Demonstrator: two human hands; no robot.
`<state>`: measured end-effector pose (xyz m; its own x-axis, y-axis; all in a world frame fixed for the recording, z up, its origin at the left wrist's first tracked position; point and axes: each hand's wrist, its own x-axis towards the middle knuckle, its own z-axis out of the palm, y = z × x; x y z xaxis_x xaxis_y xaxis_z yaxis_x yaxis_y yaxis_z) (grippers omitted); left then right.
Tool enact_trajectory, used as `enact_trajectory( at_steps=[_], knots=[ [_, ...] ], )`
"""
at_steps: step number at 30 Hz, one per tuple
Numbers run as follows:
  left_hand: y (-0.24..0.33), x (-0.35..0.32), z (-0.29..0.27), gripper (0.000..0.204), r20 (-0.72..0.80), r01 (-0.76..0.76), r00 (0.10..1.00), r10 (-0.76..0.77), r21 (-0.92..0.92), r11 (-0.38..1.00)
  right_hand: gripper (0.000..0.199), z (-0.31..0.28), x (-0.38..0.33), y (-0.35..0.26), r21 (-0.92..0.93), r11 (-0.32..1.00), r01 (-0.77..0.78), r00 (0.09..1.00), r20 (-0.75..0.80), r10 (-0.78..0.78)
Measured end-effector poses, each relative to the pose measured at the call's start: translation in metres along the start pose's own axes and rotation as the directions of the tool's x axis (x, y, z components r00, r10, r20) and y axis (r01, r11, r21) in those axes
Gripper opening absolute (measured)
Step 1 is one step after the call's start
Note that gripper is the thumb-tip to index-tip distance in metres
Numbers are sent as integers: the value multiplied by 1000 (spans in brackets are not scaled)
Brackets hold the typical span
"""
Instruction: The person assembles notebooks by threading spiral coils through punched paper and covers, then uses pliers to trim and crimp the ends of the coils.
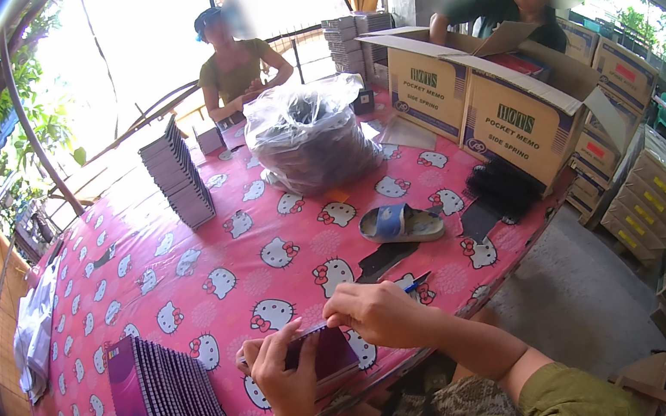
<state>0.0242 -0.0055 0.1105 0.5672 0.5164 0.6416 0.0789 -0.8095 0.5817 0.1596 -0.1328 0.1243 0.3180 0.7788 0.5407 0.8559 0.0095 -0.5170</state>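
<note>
A small purple spiral notebook lies near the table's front edge, under my hands. My left hand grips its left end, thumb on the cover and fingers curled at the far side. At the notebook's far, spiral-bound edge, my right hand is closed in a pinch; what its fingertips hold is too small to make out. Just past my right hand a blue pen lies on the cloth. Left of my hands stands a stack of purple spiral notebooks, their bindings facing right.
A pink cartoon-patterned cloth covers the table. On it stand a taller notebook stack, a filled clear plastic bag, a blue-and-grey slipper and cardboard boxes. Two people work across the table; more cartons stand right.
</note>
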Motion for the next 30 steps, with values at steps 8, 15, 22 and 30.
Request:
enact_trajectory(
  at_steps=[8, 15, 22, 30],
  knots=[
    [-4, -2, -4, 21, 19, 30, 999, -30, -29, 999, 14, 0, 2, -8, -24, 998, -50, 999, -13, 49],
    [-3, -2, -1, 19, -24, -8, 1000, 7, -19, 1000, 16, 5, 3, -7, 47, 998, -31, 998, -44, 33],
    [-6, -3, 0, 21, -16, 52, 998, -54, -101, 994, 14, 7, 4, -10, 43, 998, -36, 999, -29, 37],
    [-6, -4, -10, 23, 41, 52, 998, -51, -42, 998, 15, -23, 22, 46, 34, 999, -15, 999, -42, 16]
  ],
)
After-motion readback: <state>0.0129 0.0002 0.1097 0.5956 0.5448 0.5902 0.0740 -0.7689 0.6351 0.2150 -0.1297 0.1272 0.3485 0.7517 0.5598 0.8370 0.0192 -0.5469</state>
